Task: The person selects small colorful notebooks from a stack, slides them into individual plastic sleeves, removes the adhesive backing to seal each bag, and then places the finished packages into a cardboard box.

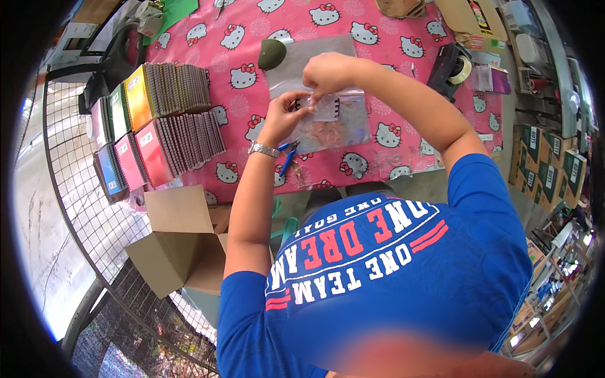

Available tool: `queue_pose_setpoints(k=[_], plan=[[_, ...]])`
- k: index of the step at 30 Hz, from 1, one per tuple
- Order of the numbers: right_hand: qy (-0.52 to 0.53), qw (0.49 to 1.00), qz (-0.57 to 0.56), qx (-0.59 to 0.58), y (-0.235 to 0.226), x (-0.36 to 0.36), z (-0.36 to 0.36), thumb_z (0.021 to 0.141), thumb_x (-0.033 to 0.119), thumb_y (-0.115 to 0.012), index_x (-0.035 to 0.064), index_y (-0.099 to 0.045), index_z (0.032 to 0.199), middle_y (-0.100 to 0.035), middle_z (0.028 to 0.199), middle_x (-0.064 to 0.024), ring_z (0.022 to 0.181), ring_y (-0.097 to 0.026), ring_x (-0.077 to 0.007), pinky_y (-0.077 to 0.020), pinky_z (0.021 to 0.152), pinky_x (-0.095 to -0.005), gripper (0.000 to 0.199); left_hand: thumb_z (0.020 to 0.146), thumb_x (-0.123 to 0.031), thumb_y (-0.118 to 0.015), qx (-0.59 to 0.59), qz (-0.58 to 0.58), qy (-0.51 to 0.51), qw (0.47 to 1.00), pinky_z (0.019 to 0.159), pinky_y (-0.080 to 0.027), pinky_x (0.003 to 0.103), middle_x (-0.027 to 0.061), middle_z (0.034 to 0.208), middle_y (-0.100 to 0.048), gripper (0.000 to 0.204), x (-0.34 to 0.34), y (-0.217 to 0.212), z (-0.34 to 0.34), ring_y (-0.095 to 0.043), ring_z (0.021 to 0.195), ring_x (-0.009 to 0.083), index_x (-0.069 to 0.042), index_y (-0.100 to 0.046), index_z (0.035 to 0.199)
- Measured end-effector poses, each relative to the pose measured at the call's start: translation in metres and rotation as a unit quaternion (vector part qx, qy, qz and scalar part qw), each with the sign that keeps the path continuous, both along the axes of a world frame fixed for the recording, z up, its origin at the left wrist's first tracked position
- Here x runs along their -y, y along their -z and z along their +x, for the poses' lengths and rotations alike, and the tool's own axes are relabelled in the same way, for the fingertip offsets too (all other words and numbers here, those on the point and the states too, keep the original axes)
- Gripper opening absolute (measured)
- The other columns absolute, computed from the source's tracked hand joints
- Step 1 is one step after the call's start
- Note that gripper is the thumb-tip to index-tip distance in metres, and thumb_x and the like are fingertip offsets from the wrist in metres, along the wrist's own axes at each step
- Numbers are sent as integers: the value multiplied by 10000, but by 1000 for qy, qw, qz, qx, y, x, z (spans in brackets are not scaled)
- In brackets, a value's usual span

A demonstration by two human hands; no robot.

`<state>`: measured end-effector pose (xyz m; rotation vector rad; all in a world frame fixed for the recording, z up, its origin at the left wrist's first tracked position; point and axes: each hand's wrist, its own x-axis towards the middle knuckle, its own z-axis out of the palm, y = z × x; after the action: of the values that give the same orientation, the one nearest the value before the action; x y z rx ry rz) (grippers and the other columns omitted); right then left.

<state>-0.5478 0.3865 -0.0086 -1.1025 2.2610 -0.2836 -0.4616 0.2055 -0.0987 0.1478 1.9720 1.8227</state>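
Note:
A small white pad with black spiral coils (326, 111) lies over a clear plastic sheet or bag (353, 129) on the table. My left hand (285, 115) has thumb and fingers closed on the pad's left edge. Just above it, my right hand (329, 72) is bent down in a pinch, its fingertips at the pad's upper left; whatever they hold is too small to tell. Pliers with blue handles (288, 162) lie near my left wrist. Under the work is a grey sheet (287, 75), with a dark green rounded object (272, 55) at its far left corner.
Stacks of spiral notebooks (183, 88) with coloured covers stand at the left. A black tape dispenser (446, 72) sits at the right on the pink patterned tablecloth (384, 135). An opened cardboard box (183, 252) is below left; several boxes (551, 164) are stacked at right.

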Motion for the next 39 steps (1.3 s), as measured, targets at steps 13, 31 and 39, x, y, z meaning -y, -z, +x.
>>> queue_pose_setpoints(k=[13, 31, 39], plan=[[34, 858, -221, 463, 0, -20, 6, 782, 294, -739, 31, -603, 683, -557, 606, 4, 596, -489, -88, -382, 547, -300, 312, 782, 6, -721, 33, -1, 28, 999, 875, -472, 258, 21, 1068, -623, 365, 0, -5, 9, -569, 985, 91, 5, -596, 1125], [54, 949, -200, 237, -17, -38, -7, 725, 124, -698, 11, -540, 628, -481, 549, 0, 536, -428, -95, -349, 506, -295, 217, 795, -31, -727, 17, -38, 57, 998, 847, -483, 243, 26, 1046, -628, 375, 0, -2, 5, -572, 960, 84, 3, -594, 1145], [49, 974, -101, 195, 36, -20, -10, 708, 230, -758, 11, -544, 640, -517, 587, 0, 576, -442, -114, -359, 529, -314, 314, 782, -15, -732, 32, -18, 54, 998, 859, -473, 252, 10, 1051, -626, 375, -4, -9, 7, -563, 975, 84, 0, -593, 1130]])
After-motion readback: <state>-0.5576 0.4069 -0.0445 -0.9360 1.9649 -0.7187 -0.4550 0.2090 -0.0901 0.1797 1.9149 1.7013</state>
